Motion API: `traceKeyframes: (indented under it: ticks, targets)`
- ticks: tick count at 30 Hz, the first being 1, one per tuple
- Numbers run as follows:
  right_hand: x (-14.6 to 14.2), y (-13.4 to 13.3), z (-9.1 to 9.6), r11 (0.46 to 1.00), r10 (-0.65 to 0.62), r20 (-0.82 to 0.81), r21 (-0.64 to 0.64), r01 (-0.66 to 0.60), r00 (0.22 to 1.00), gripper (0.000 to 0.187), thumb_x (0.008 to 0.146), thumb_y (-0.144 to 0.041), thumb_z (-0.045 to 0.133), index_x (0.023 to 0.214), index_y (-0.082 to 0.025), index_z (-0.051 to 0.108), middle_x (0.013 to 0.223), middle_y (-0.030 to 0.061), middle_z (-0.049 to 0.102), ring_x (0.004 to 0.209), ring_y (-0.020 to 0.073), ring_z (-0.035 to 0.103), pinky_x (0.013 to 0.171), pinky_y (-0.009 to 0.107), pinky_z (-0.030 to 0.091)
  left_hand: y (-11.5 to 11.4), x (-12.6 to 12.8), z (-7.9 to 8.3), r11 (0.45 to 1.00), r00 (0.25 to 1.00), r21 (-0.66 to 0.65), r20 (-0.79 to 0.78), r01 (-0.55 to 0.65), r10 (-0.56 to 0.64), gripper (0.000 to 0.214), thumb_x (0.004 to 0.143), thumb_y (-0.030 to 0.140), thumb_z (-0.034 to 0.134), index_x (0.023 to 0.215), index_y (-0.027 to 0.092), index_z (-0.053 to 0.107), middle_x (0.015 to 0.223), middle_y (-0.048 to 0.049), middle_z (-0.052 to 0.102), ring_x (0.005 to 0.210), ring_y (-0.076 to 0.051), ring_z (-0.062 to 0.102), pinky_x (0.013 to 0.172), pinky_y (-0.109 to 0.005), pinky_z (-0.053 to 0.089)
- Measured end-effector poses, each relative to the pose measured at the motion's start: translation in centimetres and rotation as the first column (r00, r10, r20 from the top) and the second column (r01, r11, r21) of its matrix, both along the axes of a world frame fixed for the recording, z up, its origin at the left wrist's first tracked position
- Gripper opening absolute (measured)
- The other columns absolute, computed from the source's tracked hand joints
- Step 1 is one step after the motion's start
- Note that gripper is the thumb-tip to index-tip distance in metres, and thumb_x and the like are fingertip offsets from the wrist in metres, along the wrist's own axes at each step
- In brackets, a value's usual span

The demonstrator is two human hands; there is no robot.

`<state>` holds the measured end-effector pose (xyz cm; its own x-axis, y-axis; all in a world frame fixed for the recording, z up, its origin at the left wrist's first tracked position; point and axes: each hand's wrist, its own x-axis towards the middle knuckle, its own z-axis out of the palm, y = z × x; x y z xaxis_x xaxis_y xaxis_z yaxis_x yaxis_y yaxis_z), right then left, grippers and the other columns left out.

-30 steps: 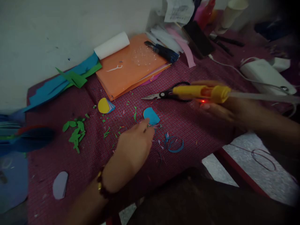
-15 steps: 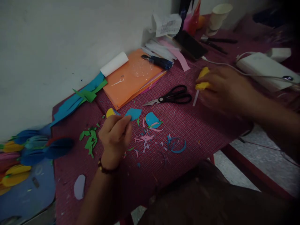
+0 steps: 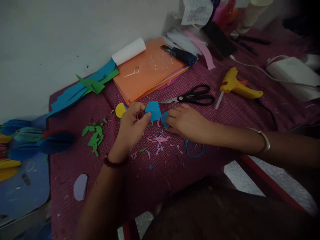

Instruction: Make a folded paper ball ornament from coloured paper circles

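Table (image 3: 147, 183): dark red, checked on top, running from the near edge back to the wall (image 3: 62, 30).
Lilac piece (image 3: 80, 187): lying close to the left edge, toward the near left corner, straight along one side and rounded along the other.
Blue offcuts (image 3: 196, 151): curled not far from the near edge.
Pink scraps (image 3: 160, 139): strewn around the middle of the table, mixed with lilac and green bits.
Left hand (image 3: 132, 128): closed in a pinch on blue paper (image 3: 153, 111), over the middle of the table; cannot tell whether lifted clear of it.
Right hand (image 3: 187, 123): touching and partly covering the second blue piece (image 3: 164, 118) with bent fingers, just beside the blue paper; cannot tell whether gripping or only resting.
Green leaves (image 3: 95, 136): heaped toward the left edge.
Yellow piece (image 3: 120, 110): just beyond the left hand, partly hidden by it.
Scissors (image 3: 192, 95): lying just beyond the right hand, blades toward the left edge.
Glue gun (image 3: 240, 85): lying apart from both hands, with a pale stick pointing toward the near edge.
Orange sheets (image 3: 142, 78): stacked near the far edge, under a cutter (image 3: 185, 56) and a white roll (image 3: 128, 51).
Blue strips (image 3: 70, 95): along the far edge, toward the far left corner.
Phone (image 3: 218, 40): beyond the scissors, near the far edge.
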<state>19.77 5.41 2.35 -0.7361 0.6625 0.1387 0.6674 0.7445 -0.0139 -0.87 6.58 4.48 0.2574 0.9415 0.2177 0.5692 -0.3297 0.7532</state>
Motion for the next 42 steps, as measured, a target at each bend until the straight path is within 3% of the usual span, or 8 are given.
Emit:
traceKeyframes:
  ticks: [8, 17, 22, 27, 32, 35, 39, 42]
  targets:
    - [0.0, -0.1, 0.2, 0.996, 0.056, -0.007, 0.069, -0.056, 0.998, 0.018, 0.093, -0.019, 0.046, 0.083, -0.013, 0.061, 0.078, 0.0060, 0.063, 0.070, 0.0169, 0.050, 0.070, 0.033, 0.025, -0.5, 0.0, 0.5, 0.982, 0.986, -0.189, 0.163, -0.003, 0.034, 0.011, 0.081, 0.022, 0.057, 0.070, 0.020, 0.055, 0.053, 0.0057, 0.046, 0.048, -0.009, 0.043, 0.046, -0.022, 0.036]
    - [3.1, -5.9, -1.1, 0.974, 0.215, -0.158, -0.030, -0.223, 0.964, 0.017, 0.095, -0.018, 0.046, 0.085, -0.017, 0.059, 0.078, 0.0012, 0.061, 0.071, 0.0154, 0.049, 0.073, 0.032, 0.030, -0.9, 0.3, 0.7, 0.977, 0.952, -0.208, 0.289, -0.042, 0.103, 0.013, 0.077, 0.019, 0.063, 0.066, 0.019, 0.057, 0.051, 0.0058, 0.046, 0.042, -0.007, 0.041, 0.040, -0.021, 0.031]
    - [3.4, -2.5, 2.4, 0.999, 0.042, -0.287, -0.018, -0.049, 0.957, 0.020, 0.095, -0.021, 0.045, 0.081, -0.015, 0.058, 0.076, 0.0022, 0.057, 0.070, 0.0147, 0.047, 0.069, 0.031, 0.029, -2.0, 1.2, 2.0, 0.966, 0.927, -0.258, 0.371, 0.037, 0.063, 0.012, 0.074, 0.021, 0.066, 0.067, 0.019, 0.056, 0.052, 0.0052, 0.048, 0.044, -0.008, 0.043, 0.042, -0.020, 0.033]
    - [3.6, 0.0, 6.0, 0.946, 0.122, -0.445, -0.219, -0.240, 0.887, 0.015, 0.093, -0.018, 0.045, 0.083, -0.015, 0.056, 0.082, 0.0029, 0.057, 0.078, 0.0142, 0.050, 0.073, 0.028, 0.035, -2.4, 0.7, 2.9, 0.936, 0.813, -0.328, 0.507, -0.127, 0.287, 0.016, 0.062, 0.011, 0.060, 0.062, 0.020, 0.046, 0.053, 0.0068, 0.047, 0.042, -0.006, 0.038, 0.040, -0.018, 0.031]
    - [3.2, -0.1, 5.5, 0.947, 0.254, -0.191, -0.150, -0.284, 0.948, 0.013, 0.093, -0.019, 0.048, 0.087, -0.016, 0.058, 0.091, 0.0075, 0.061, 0.086, 0.0190, 0.050, 0.081, 0.034, 0.035, -3.4, 1.2, 4.0, 0.938, 0.876, -0.308, 0.395, -0.160, 0.278, 0.006, 0.073, 0.019, 0.054, 0.079, 0.021, 0.054, 0.054, 0.0072, 0.042, 0.044, -0.007, 0.034, 0.041, -0.019, 0.027]
    - [2.5, 0.3, 5.0, 0.949, 0.284, -0.104, -0.112, -0.295, 0.953, 0.010, 0.092, -0.018, 0.050, 0.090, -0.016, 0.060, 0.093, 0.0078, 0.063, 0.085, 0.0196, 0.051, 0.079, 0.035, 0.034, -4.0, 2.9, 4.2, 0.964, 0.975, -0.224, 0.133, -0.144, 0.177, 0.010, 0.071, 0.024, 0.064, 0.077, 0.019, 0.060, 0.060, 0.0051, 0.050, 0.053, -0.008, 0.041, 0.050, -0.020, 0.033]
    - [1.4, 1.3, 4.7, 0.943, 0.320, -0.054, -0.072, -0.324, 0.946, 0.009, 0.090, -0.014, 0.052, 0.091, -0.015, 0.061, 0.090, 0.0068, 0.064, 0.083, 0.0202, 0.054, 0.076, 0.035, 0.036, -3.0, 4.0, 3.0, 0.949, 0.995, -0.308, 0.047, -0.070, 0.088, 0.015, 0.075, 0.023, 0.055, 0.061, 0.017, 0.052, 0.055, 0.0057, 0.042, 0.052, -0.007, 0.036, 0.049, -0.020, 0.030]
    - [1.5, 0.9, 5.1, 0.933, 0.357, -0.061, -0.025, -0.359, 0.932, 0.011, 0.091, -0.012, 0.050, 0.091, -0.015, 0.061, 0.092, 0.0075, 0.065, 0.085, 0.0212, 0.056, 0.076, 0.036, 0.038, -1.2, 3.0, 1.7, 0.912, 0.977, -0.377, 0.065, -0.163, 0.201, 0.015, 0.071, 0.020, 0.055, 0.058, 0.017, 0.048, 0.053, 0.0063, 0.038, 0.050, -0.007, 0.032, 0.047, -0.021, 0.026]
